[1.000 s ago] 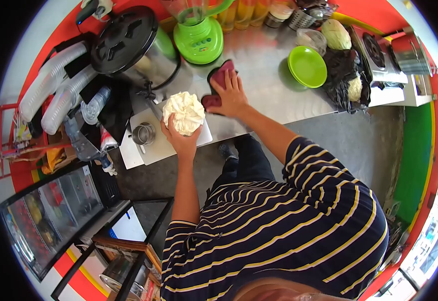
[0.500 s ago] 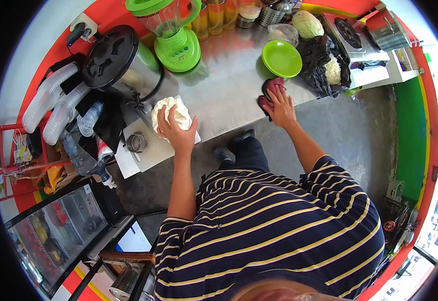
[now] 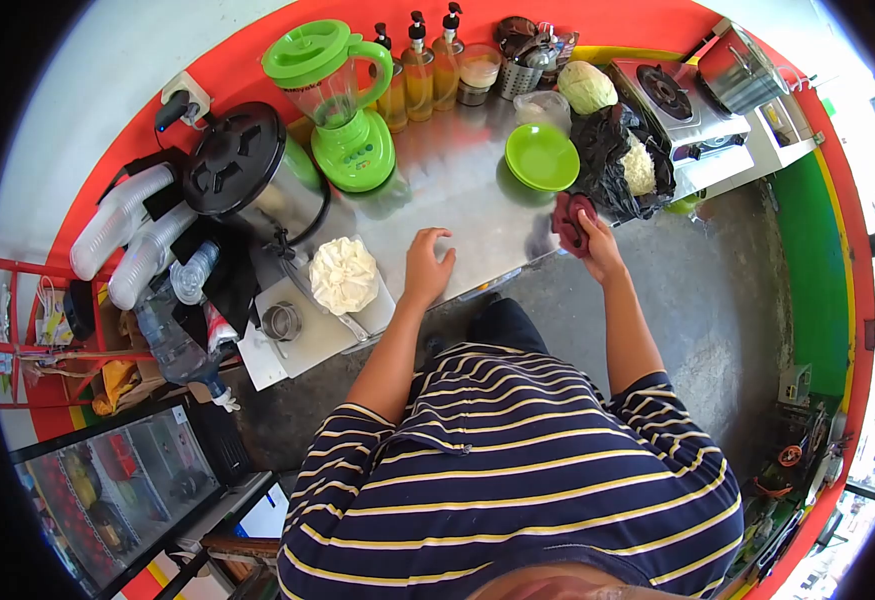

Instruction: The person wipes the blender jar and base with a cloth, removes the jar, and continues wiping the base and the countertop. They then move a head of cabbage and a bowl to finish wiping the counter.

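Observation:
My right hand [image 3: 599,247] grips a bunched maroon cloth [image 3: 571,224] near the front edge of the metal table [image 3: 447,175]. My left hand [image 3: 427,270] is at the table's front edge, thumb apart from the bent fingers, with nothing visible in it. To its left, a white, ruffled, gathered bundle [image 3: 344,276] rests on a white board [image 3: 309,338]; I cannot tell what the bundle is. A knife [image 3: 353,325] lies beside it, partly hidden. Farther left on the board stands a small metal cup [image 3: 281,321].
A green plate [image 3: 542,158] sits behind the cloth, beside a black plastic bag [image 3: 597,150] of shredded white food. A green blender [image 3: 352,145], pump bottles [image 3: 418,80], a cabbage [image 3: 586,87] and a gas stove [image 3: 677,100] line the back. A black-lidded container [image 3: 237,160] stands left.
My left hand has let go of the white bundle and moved right to the table edge. My right hand has gathered up the cloth, shifting right and toward me. The view has tilted upward.

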`<state>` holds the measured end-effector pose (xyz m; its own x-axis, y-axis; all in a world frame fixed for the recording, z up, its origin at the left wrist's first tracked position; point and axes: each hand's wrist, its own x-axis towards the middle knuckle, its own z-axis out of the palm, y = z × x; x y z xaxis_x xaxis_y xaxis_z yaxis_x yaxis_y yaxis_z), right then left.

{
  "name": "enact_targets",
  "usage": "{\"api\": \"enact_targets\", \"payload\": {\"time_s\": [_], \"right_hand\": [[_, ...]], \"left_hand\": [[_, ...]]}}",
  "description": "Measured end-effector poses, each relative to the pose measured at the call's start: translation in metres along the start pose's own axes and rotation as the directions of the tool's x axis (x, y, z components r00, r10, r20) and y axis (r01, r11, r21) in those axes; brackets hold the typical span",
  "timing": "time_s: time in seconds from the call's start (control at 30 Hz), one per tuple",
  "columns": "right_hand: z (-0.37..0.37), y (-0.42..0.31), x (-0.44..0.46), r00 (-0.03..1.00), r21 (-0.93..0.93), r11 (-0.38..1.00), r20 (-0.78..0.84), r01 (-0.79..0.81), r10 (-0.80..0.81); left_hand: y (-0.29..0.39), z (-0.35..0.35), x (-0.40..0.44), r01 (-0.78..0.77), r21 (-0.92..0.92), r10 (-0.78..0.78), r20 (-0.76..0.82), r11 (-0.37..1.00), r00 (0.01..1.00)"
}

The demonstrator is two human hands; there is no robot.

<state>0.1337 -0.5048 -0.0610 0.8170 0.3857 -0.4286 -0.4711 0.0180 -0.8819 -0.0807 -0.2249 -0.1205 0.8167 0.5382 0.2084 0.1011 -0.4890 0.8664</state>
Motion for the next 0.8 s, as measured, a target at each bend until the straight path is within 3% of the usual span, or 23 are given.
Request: {"api": "enact_targets", "payload": {"time_s": [0.03,0.07,0.1,0.17,0.27,0.33,0.37,0.4,0.43,0.5,0.57,0.6,0.63,0.7,0.73,0.8], "right_hand": [[0.015,-0.008,-0.009,0.996,0.125,0.992,0.089,-0.031,0.02],[0.026,-0.01,-0.011,0.992,0.225,0.974,0.124,-0.041,0.013],[0.036,-0.013,-0.016,0.992,0.231,0.972,0.126,-0.038,0.009],[0.056,-0.021,-0.02,0.965,0.275,0.955,0.261,-0.112,0.038],[0.079,-0.028,-0.01,0.901,0.191,0.973,0.431,-0.132,0.038],[0.099,-0.042,-0.002,0.865,-0.083,0.996,0.502,0.043,0.005],[0.105,-0.046,0.009,0.829,-0.236,0.953,0.559,0.19,-0.027],[0.112,-0.052,0.015,0.809,-0.296,0.906,0.583,0.303,-0.08],[0.117,-0.058,0.02,0.801,-0.289,0.907,0.593,0.307,-0.083],[0.124,-0.071,0.032,0.817,-0.317,0.889,0.567,0.33,-0.101],[0.129,-0.084,0.049,0.815,-0.301,0.899,0.571,0.317,-0.097],[0.132,-0.09,0.057,0.824,-0.274,0.909,0.554,0.315,-0.118],[0.135,-0.096,0.066,0.832,-0.248,0.917,0.537,0.312,-0.138],[0.143,-0.107,0.089,0.818,-0.189,0.929,0.55,0.319,-0.169],[0.148,-0.113,0.1,0.814,-0.186,0.907,0.534,0.379,-0.23],[0.16,-0.13,0.116,0.812,-0.219,0.866,0.504,0.449,-0.294]], "left_hand": [[-0.002,0.007,0.004,-0.004,0.004,0.004,0.001,1.0,1.0],[-0.004,0.014,0.01,0.04,-0.121,-0.033,0.061,0.992,0.998],[0.005,0.016,0.017,0.092,-0.241,-0.063,0.126,0.966,0.99],[0.04,0.015,0.032,0.147,-0.221,-0.101,0.21,0.964,0.973],[0.09,0.013,0.056,0.205,-0.358,-0.123,0.239,0.911,0.963],[0.1,0.013,0.078,0.068,-0.539,0.033,0.174,0.84,0.984],[0.101,0.007,0.09,0.061,-0.531,0.033,0.166,0.845,0.986],[0.1,-0.004,0.102,0.18,-0.373,-0.055,0.321,0.91,0.945],[0.099,-0.012,0.11,0.279,-0.191,-0.168,0.451,0.941,0.876],[0.101,-0.019,0.117,0.234,-0.217,-0.141,0.375,0.948,0.916],[0.1,-0.029,0.126,-0.024,0.068,0.01,0.2,0.997,0.98],[0.097,-0.03,0.128,-0.143,0.065,0.137,0.091,0.988,0.986],[0.096,-0.032,0.131,-0.142,0.076,0.136,0.078,0.987,0.988],[0.095,-0.037,0.137,-0.005,-0.194,0.012,0.036,0.981,0.999],[0.095,-0.04,0.139,-0.005,-0.189,0.009,0.021,0.982,1.0],[0.093,-0.044,0.142,0.218,-0.564,-0.219,0.068,0.796,0.973]]}}
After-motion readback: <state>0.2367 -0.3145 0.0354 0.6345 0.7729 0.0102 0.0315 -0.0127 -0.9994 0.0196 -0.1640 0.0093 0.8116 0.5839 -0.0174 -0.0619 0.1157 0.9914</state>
